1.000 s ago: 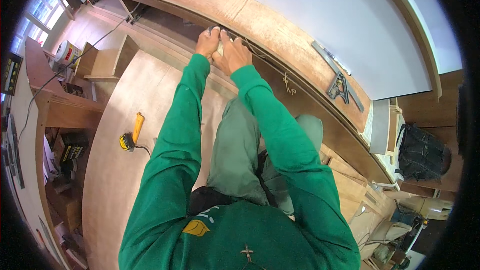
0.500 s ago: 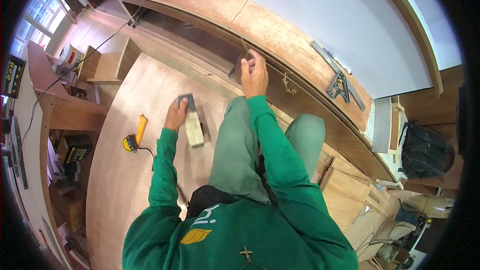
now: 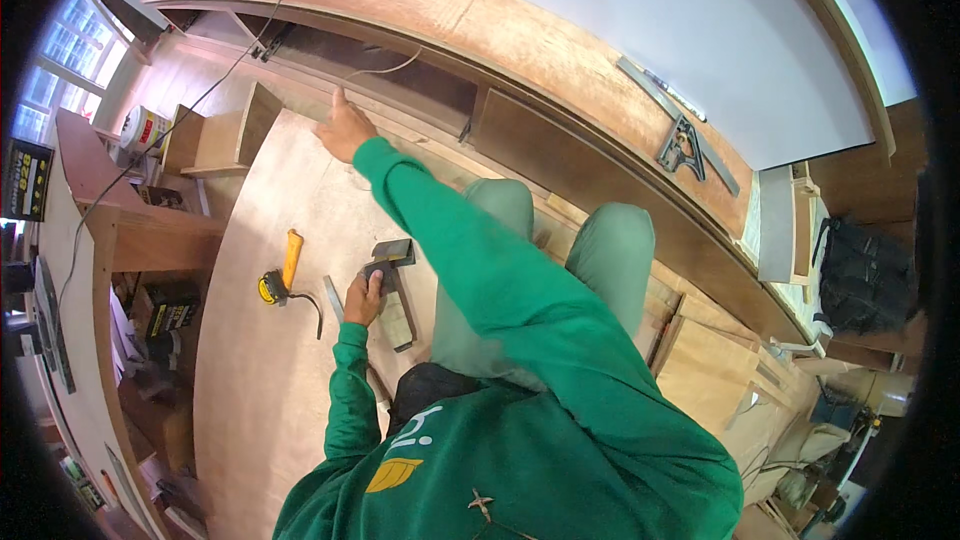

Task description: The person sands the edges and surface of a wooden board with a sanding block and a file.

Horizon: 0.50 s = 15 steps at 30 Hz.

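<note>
My left hand [image 3: 362, 298] is closed around a dark grey flat piece lying along a pale wooden block [image 3: 396, 318], above the board. A second dark, flared piece [image 3: 396, 252] sticks out at its far end; I cannot make out its kind. At the upper left, my right hand [image 3: 345, 128] reaches out empty, index finger stretched. Beyond its fingertips, apart from them, a thin pale curved strip [image 3: 392, 66] shows before the open cabinet. To the left of my left hand lie a yellow-handled tool [image 3: 292, 260], a tape measure [image 3: 271, 287] and a narrow metal blade [image 3: 333, 298].
I sit over a large plywood board [image 3: 250, 380]. Ahead stands a long wooden cabinet [image 3: 560, 145], with a combination square [image 3: 684, 150] and a pen [image 3: 675, 96] on top. A white panel [image 3: 680, 20] lies behind them. A black bag [image 3: 868, 275] is at the right. A cable [image 3: 215, 105] crosses the left.
My right hand has swung left and opened; the thin strip at its fingers is now apart from it. My left hand has moved slightly down with the block, turning it.
</note>
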Available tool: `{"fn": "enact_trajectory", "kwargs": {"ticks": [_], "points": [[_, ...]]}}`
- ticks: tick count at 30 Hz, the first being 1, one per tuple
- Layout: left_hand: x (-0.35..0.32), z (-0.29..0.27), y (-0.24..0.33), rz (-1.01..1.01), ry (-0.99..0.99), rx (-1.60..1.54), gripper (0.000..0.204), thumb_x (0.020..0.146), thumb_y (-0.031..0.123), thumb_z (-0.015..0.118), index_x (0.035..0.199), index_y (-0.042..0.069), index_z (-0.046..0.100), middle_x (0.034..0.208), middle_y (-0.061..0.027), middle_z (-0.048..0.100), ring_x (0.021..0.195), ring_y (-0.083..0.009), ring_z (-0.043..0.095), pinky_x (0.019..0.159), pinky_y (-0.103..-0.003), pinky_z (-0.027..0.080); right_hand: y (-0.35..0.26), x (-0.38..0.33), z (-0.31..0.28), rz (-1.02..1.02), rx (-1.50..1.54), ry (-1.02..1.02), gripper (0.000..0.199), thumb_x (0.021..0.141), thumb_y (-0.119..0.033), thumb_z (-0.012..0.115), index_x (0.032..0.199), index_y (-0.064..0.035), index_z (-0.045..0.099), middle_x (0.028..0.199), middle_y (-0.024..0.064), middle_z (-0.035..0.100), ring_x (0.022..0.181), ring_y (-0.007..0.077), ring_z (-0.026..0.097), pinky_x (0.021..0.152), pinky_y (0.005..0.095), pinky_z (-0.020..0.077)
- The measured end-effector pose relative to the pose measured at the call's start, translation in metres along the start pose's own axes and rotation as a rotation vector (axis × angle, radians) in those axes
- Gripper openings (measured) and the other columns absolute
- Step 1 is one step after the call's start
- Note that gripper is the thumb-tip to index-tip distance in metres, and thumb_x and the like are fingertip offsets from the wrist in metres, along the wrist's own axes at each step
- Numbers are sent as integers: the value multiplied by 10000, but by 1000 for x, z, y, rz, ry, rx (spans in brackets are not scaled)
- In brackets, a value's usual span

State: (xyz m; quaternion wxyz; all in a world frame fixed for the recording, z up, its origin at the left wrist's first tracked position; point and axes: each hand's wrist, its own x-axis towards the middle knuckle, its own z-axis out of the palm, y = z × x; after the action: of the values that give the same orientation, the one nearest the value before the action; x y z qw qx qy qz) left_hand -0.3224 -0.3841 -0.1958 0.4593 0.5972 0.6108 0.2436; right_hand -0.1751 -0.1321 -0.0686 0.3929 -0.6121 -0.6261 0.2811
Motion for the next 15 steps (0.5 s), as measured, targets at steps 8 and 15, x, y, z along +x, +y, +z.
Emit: {"fn": "enact_trajectory", "kwargs": {"ticks": [8, 15], "points": [[-32, -5, -27, -125, 3, 160, 437, 1007, 403, 598, 1025, -33, 622, 860, -177, 691, 772, -279, 668, 718, -397, 516, 40, -55, -57, -72, -102, 27, 479, 947, -217, 608, 1367, 12, 578, 963, 214, 736, 867, 336, 727, 829, 389, 564], [-9, -28, -20, -11, 232, 345, 262, 966, 197, 614, 1143, 4, 599, 1027, -191, 678, 900, -347, 679, 781, -430, 545, 45, -121, -146, -78, -64, 468, 318, 915, -113, 633, 1228, -82, 681, 1226, 178, 629, 1098, 357, 646, 934, 455, 522]]}}
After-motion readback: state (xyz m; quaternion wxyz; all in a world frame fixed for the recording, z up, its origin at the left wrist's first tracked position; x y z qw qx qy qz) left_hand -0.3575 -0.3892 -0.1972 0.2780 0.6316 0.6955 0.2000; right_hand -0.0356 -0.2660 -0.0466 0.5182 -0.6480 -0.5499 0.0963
